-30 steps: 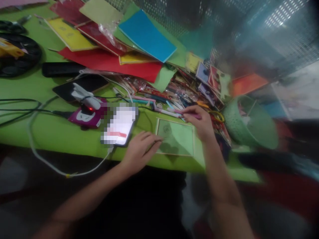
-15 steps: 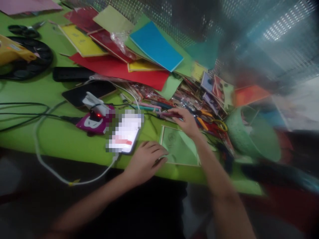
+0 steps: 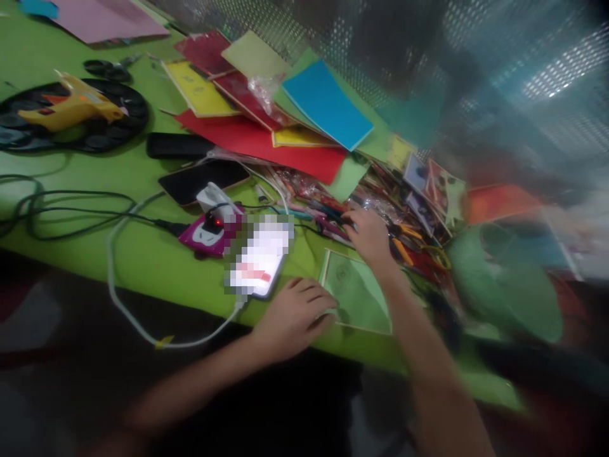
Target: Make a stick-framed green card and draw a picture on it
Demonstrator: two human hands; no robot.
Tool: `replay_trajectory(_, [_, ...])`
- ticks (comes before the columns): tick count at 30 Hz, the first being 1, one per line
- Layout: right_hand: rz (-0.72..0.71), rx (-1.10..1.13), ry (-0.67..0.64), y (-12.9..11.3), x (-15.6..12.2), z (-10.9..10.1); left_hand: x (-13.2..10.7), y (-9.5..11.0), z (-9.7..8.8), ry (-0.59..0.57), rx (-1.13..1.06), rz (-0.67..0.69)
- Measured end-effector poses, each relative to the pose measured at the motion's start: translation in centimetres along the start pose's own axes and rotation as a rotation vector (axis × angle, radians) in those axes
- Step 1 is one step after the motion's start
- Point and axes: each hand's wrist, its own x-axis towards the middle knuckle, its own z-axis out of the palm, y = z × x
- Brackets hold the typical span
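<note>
My left hand (image 3: 302, 314) rests at the left edge of a green card (image 3: 361, 292) with light borders and a faint round drawing on it. Its fingers are loosely curved and apart, holding nothing visible. My right hand (image 3: 371, 235) reaches past the card's far side into a heap of pens and tools, fingers pinched around something dark that I cannot make out. Just left of those fingertips lies a pinkish-purple pen (image 3: 328, 225). Left of my left hand is a lit phone (image 3: 259, 260), its screen blurred out, with a white cable plugged in.
A purple power strip (image 3: 202, 238) with plugs and a dark phone (image 3: 204, 181) lie to the left. Behind are stacked coloured sheets (image 3: 328, 105). A yellow glue gun (image 3: 76, 108) rests on a black tray (image 3: 137, 114). Orange-handled pliers (image 3: 402, 249) and a green bowl (image 3: 504, 279) are at right.
The view has swung, shifting everything right and slightly down. My right hand has come off the pinkish-purple pen and moved right along the heap. My left hand stays by the green card.
</note>
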Motion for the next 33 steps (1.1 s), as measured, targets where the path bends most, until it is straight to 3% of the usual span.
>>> replay_trajectory(5, [-0.004,-0.08,-0.027,-0.4,0.4,0.0,0.0,0.0,-0.1,-0.012,-0.011,-0.007])
replay_trajectory(15, [-0.07,0.049,0.052,-0.6,0.0,-0.4,0.1,0.1,-0.1,-0.004,0.008,-0.008])
replay_trajectory(21, [-0.205,0.182,0.033,-4.1,0.8,-1.3,0.1,0.0,0.0,0.003,0.008,-0.002])
replay_trajectory(27, [-0.255,0.081,-0.039,-8.2,3.1,-0.3,0.1,0.0,0.1,0.004,0.03,-0.002])
replay_trajectory(33, [-0.262,0.122,0.023,-8.0,4.1,-0.2,0.1,0.0,-0.1,0.01,0.042,0.012])
